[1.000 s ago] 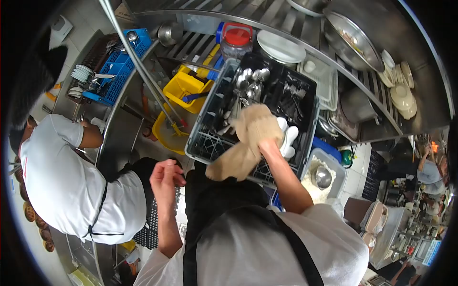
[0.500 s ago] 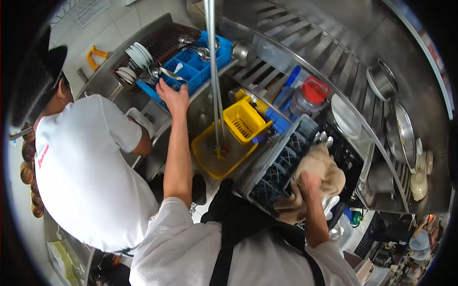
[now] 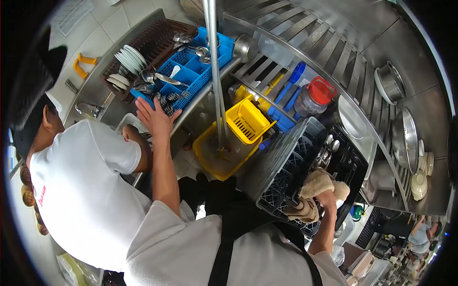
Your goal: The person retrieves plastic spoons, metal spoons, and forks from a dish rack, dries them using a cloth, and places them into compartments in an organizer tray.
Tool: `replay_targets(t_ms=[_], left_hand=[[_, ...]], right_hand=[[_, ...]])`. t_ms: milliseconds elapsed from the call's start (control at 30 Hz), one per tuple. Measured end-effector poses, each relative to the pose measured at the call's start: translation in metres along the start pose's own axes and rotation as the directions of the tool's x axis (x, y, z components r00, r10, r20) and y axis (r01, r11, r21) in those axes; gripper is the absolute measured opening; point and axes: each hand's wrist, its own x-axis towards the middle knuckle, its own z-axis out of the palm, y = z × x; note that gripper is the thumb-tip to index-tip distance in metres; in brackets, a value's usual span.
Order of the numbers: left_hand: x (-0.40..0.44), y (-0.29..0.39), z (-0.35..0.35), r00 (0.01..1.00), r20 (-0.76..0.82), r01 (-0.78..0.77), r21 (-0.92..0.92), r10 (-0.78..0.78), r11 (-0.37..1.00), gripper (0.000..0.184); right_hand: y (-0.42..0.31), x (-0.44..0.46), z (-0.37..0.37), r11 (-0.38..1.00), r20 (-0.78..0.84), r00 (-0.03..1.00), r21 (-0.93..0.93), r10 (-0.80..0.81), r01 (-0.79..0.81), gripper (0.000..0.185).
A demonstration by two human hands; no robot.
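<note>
My left hand point(image 3: 155, 117) is spread at the near end of a blue cutlery basket point(image 3: 194, 86), its fingertips at the basket's edge. Forks point(image 3: 167, 101) stand in the compartment closest to the hand, and several spoons point(image 3: 200, 51) lie farther along. On the other side, my right hand point(image 3: 327, 200) grips a bunched beige towel point(image 3: 317, 185). The towel lies over part of a black cutlery tray point(image 3: 352, 164), where spoons point(image 3: 328, 148) show just beyond it. A grey dish rack point(image 3: 281, 164) adjoins that tray.
A co-worker point(image 3: 81, 176) in a white shirt stands close on the left. Below the basket is a yellow mop bucket point(image 3: 200, 152) with a yellow wringer point(image 3: 245, 121). White plates point(image 3: 130, 59) stand in a brown rack point(image 3: 160, 40). Steel bowls point(image 3: 404, 138) rest on the slatted shelf point(image 3: 329, 45).
My right hand has shifted toward me with the towel, uncovering more spoons in the black tray. My left hand has slid to the basket's near end, fingers wider apart. The view has shifted slightly.
</note>
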Motion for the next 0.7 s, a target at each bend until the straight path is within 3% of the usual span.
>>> replay_targets(t_ms=[33,100,133,167,233,267,300,333,367,400,500,567,600,633,700], left_hand=[[0.008,0.001,0.006,1.0,-0.004,-0.001,0.004,0.002,1.0,0.094],[0.02,0.0,0.015,0.96,-0.16,-0.226,0.048,0.231,0.973,0.081],[0.026,0.012,0.005,0.953,-0.166,-0.258,-0.011,0.252,0.966,0.065],[0.034,0.016,0.009,0.951,-0.166,-0.267,-0.006,0.262,0.964,0.065],[0.05,0.03,0.028,0.933,-0.1,-0.358,-0.143,0.346,0.923,0.055],[0.062,0.031,0.042,0.917,-0.128,-0.396,-0.403,0.378,0.825,0.049],[0.067,0.03,0.056,0.912,-0.128,-0.406,-0.406,0.389,0.819,0.049],[0.069,0.032,0.067,0.954,-0.093,-0.29,-0.527,0.285,0.799,0.049],[0.069,0.032,0.077,0.983,-0.041,-0.163,-0.633,0.178,0.757,0.049],[0.062,0.046,0.07,0.99,-0.136,-0.125,-0.675,0.045,0.727,0.045],[0.062,0.052,0.068,0.993,-0.116,-0.09,-0.752,0.004,0.653,0.037],[0.07,0.037,0.078,0.993,-0.059,-0.115,-0.63,0.1,0.768,0.029],[0.076,0.028,0.087,0.985,-0.127,-0.169,-0.629,0.115,0.759,0.026],[0.08,0.032,0.078,0.983,-0.165,-0.168,-0.612,0.082,0.773,0.023],[0.083,0.042,0.055,0.986,-0.12,-0.003,-0.7,-0.114,0.714,0.02]], right_hand=[[0.01,-0.006,-0.005,0.998,-0.02,0.998,0.035,-0.054,0.055,0.049],[0.05,-0.022,-0.01,0.986,-0.049,0.99,0.095,-0.132,0.137,0.052],[0.034,-0.043,-0.03,0.845,-0.115,0.992,0.525,-0.045,0.099,0.053],[0.02,-0.054,-0.051,0.702,-0.21,0.977,0.701,0.034,0.126,0.053],[0.002,-0.062,-0.081,0.597,-0.46,0.866,0.757,0.198,0.265,0.053],[-0.009,-0.061,-0.09,0.57,-0.548,0.793,0.753,0.266,0.328,0.053],[-0.019,-0.057,-0.091,0.558,-0.601,0.732,0.745,0.322,0.366,0.053],[-0.029,-0.053,-0.09,0.555,-0.625,0.697,0.739,0.353,0.381,0.053],[-0.04,-0.05,-0.074,0.557,-0.623,0.688,0.743,0.372,0.371,0.053],[-0.049,-0.047,-0.064,0.555,-0.596,0.711,0.758,0.375,0.343,0.053],[-0.069,-0.042,-0.026,0.548,-0.47,0.806,0.806,0.361,0.225,0.053],[-0.076,-0.045,-0.002,0.554,-0.368,0.865,0.822,0.34,0.132,0.053],[-0.08,-0.046,0.006,0.558,-0.328,0.887,0.824,0.325,0.1,0.052],[-0.084,-0.047,0.012,0.563,-0.291,0.904,0.824,0.314,0.07,0.052],[-0.094,-0.045,0.018,0.577,-0.235,0.927,0.816,0.292,0.025,0.052]])
